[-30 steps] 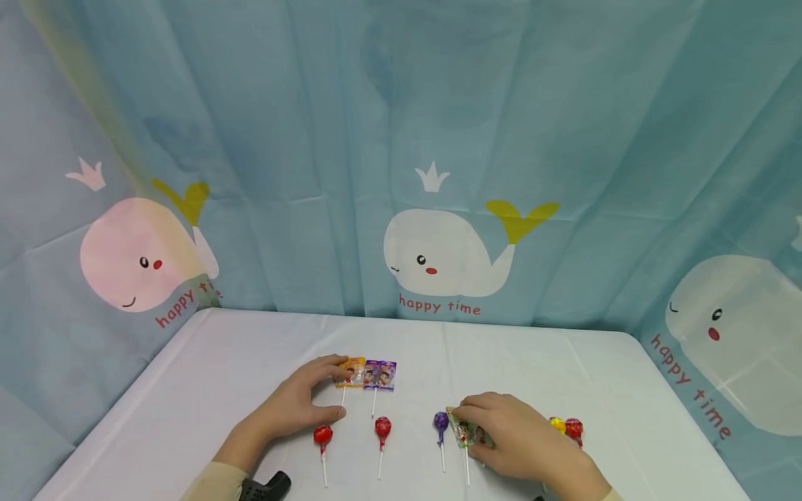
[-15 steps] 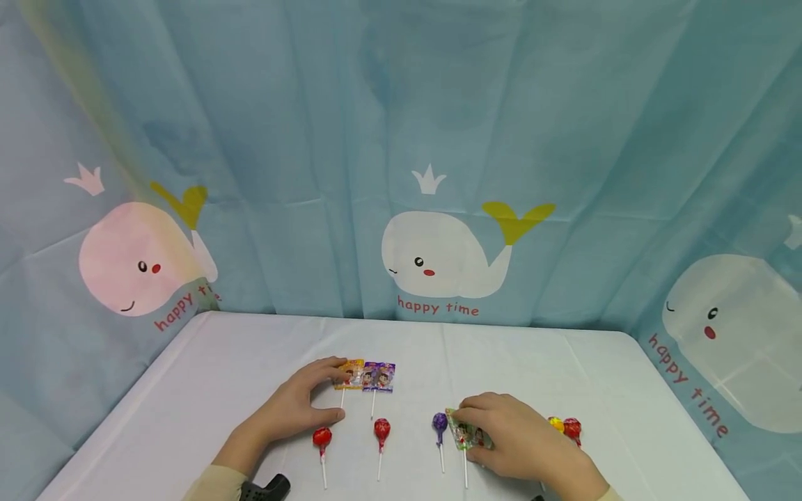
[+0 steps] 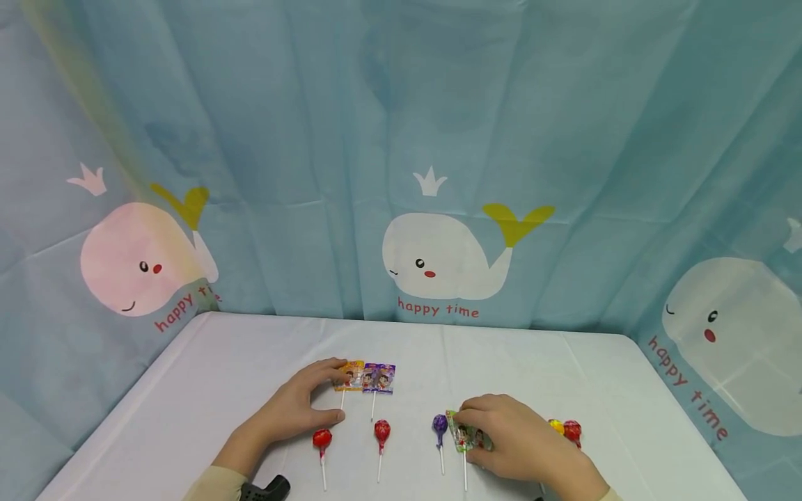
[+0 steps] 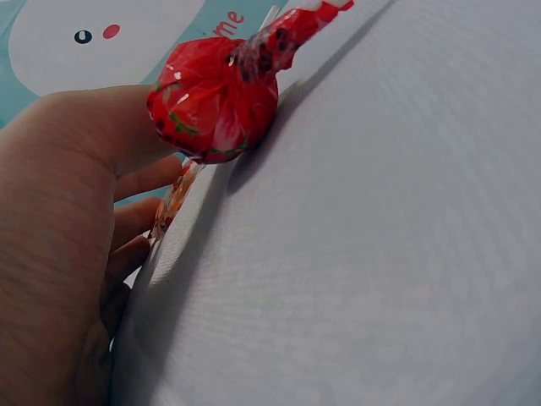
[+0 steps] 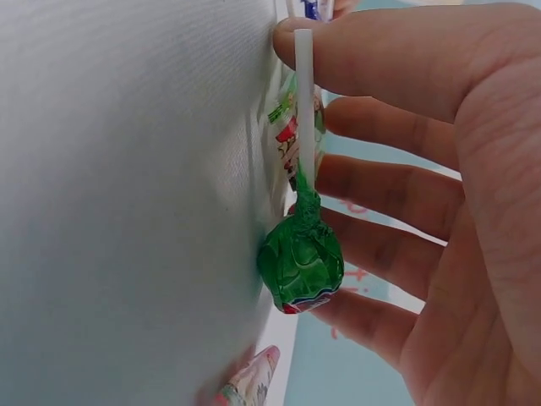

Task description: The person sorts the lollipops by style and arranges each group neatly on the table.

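Observation:
My left hand (image 3: 294, 403) rests on the table, fingertips over an orange-wrapped flat lollipop (image 3: 356, 376). Its thumb lies just above a red ball lollipop (image 3: 322, 438), which looms large in the left wrist view. Beside the orange one lies a purple-wrapped flat lollipop (image 3: 379, 378). My right hand (image 3: 520, 437) lies with fingertips on a green-wrapped flat lollipop (image 3: 464, 437), its stick toward me. A green ball lollipop (image 5: 302, 262) shows under that palm in the right wrist view, hidden from the head view. Fingers of both hands are loosely bent.
Between the hands lie a red ball lollipop (image 3: 382, 430) and a purple ball lollipop (image 3: 440, 424). Past my right hand are a yellow lollipop (image 3: 556, 424) and another red one (image 3: 572, 431), partly covered. A whale-print curtain (image 3: 338, 174) hangs behind the white table (image 3: 501, 348).

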A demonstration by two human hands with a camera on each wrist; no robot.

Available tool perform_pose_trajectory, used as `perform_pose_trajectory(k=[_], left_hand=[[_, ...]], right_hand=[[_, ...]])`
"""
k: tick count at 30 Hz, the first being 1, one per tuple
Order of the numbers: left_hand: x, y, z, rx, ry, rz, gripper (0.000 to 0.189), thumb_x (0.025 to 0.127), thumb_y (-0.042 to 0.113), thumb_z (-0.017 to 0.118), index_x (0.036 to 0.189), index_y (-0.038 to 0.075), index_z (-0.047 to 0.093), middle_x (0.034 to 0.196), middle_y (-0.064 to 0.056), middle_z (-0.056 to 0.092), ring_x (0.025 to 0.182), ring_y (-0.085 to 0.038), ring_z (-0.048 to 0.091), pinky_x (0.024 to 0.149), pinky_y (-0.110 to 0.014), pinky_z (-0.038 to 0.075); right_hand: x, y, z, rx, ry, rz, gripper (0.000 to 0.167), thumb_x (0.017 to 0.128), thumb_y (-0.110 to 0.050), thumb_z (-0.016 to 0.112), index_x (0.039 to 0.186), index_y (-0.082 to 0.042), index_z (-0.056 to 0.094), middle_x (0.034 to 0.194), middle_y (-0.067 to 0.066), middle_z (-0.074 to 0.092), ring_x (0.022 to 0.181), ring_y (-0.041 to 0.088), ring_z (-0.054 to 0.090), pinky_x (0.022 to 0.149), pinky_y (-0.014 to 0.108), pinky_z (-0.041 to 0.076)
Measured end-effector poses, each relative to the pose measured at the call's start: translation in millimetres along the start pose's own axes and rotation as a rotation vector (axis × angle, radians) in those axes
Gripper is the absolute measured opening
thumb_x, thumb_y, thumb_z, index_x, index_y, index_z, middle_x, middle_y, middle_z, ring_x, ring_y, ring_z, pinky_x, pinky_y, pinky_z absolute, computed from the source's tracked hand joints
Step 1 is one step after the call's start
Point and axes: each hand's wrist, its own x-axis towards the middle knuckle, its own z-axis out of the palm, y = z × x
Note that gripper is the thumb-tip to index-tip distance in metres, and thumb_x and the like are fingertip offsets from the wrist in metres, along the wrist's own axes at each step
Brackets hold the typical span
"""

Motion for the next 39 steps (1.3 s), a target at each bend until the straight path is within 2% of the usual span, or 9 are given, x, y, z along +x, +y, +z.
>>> perform_pose_trajectory(k=[9,19,31,39], left_hand=[[1.7,-1.6,1.9,0.006,-0.008,-0.006,0.057,0.085,0.048,0.091,0.136,0.032,0.072,0.164,0.003,0.052,0.156,-0.037,0.042,0.121,-0.073,0.034],[0.7,-2.2,2.1,0.019,-0.002,-0.009,0.057,0.085,0.049,0.091,0.136,0.033,0.072,0.164,0.002,0.053,0.155,-0.039,0.042,0.121,-0.074,0.034],[-0.7,-4.7,0.8,0.027,0.006,-0.001,0.056,0.085,0.051,0.09,0.136,0.035,0.071,0.164,0.002,0.053,0.155,-0.039,0.043,0.12,-0.074,0.034],[0.9,-4.1,2.3,0.013,0.004,0.01,0.057,0.086,0.051,0.09,0.137,0.034,0.072,0.164,0.003,0.053,0.156,-0.038,0.042,0.121,-0.074,0.033]], right_hand=[[-2.2,2,-2,-0.004,0.046,0.006,0.044,0.089,-0.024,0.09,0.131,-0.02,0.078,0.121,-0.015,0.07,0.109,0.008,0.066,0.098,0.041,0.059],[-2.0,4,-4,-0.037,0.115,-0.07,0.047,0.087,-0.023,0.09,0.132,-0.017,0.077,0.12,-0.013,0.071,0.109,0.007,0.067,0.096,0.04,0.06],[-0.8,4,-10,-0.043,0.098,-0.02,0.05,0.09,-0.024,0.089,0.137,-0.018,0.076,0.124,-0.013,0.07,0.113,0.011,0.067,0.1,0.042,0.059],[-0.7,4,-16,-0.062,0.133,-0.029,0.044,0.088,-0.022,0.089,0.13,-0.016,0.078,0.12,-0.012,0.071,0.107,0.009,0.068,0.096,0.041,0.06]])
